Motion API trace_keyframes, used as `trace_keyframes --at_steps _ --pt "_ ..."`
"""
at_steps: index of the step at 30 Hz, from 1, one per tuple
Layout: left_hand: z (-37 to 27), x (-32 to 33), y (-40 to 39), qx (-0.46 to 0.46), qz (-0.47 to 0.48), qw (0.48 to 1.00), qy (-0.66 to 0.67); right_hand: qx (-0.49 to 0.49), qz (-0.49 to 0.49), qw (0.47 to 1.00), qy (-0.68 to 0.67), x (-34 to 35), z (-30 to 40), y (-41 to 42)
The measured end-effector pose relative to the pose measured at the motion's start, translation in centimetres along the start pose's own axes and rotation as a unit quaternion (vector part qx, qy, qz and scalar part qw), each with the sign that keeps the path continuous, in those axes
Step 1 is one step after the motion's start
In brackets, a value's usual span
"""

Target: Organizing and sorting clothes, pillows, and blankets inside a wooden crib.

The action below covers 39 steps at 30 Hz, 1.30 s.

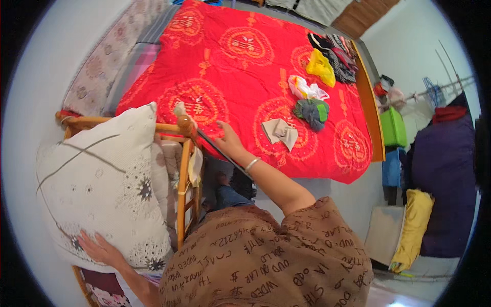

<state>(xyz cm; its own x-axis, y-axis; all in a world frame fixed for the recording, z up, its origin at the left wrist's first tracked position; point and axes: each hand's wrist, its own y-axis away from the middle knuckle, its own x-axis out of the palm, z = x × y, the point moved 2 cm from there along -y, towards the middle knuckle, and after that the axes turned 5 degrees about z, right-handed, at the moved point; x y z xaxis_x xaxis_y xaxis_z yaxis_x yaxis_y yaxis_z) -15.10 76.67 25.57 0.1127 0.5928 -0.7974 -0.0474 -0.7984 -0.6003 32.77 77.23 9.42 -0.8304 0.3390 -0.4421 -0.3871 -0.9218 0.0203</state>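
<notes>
My left hand [96, 247] lies flat with its fingers spread on the lower part of a white pillow [96, 184] with a black floral print. My right hand [229, 142] reaches over the near edge of the red patterned quilt [245, 73], its fingers apart and nothing seen in them. A dark strap or rod [216, 146] runs from the knob [185, 122] of a wooden rack past this hand; whether they touch I cannot tell. The pillow rests on the wooden rack [186, 161]. To the right of my right hand, a crumpled beige cloth [280, 132] lies on the quilt.
Farther along the quilt are a grey-green bundle [312, 113], a white plastic bag [307, 89], a yellow bag [321, 68] and folded clothes [341, 57]. A wooden footboard [370, 103] edges the bed. Beyond it stand a green bin [393, 128], a blue bin [392, 167] and a dark purple covered object [443, 184].
</notes>
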Motion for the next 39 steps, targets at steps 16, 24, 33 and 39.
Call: trace_keyframes --at_steps 16,24,33,39 --pt "0.0 -0.2 0.3 -0.030 0.016 0.999 0.039 0.078 0.149 0.973 0.159 3.1 -1.6 -4.9" --pt "0.7 0.1 0.4 -0.014 -0.017 1.000 0.014 0.133 -0.119 0.983 0.032 -8.3 -1.2 2.7" --pt "-0.3 -0.2 0.5 -0.011 0.004 0.999 0.040 -0.071 -0.219 0.944 -0.237 -12.1 9.4 10.2" --pt "-0.7 -0.2 0.9 -0.007 0.000 1.000 0.023 -0.129 -0.220 0.906 -0.339 -16.0 11.8 15.2"
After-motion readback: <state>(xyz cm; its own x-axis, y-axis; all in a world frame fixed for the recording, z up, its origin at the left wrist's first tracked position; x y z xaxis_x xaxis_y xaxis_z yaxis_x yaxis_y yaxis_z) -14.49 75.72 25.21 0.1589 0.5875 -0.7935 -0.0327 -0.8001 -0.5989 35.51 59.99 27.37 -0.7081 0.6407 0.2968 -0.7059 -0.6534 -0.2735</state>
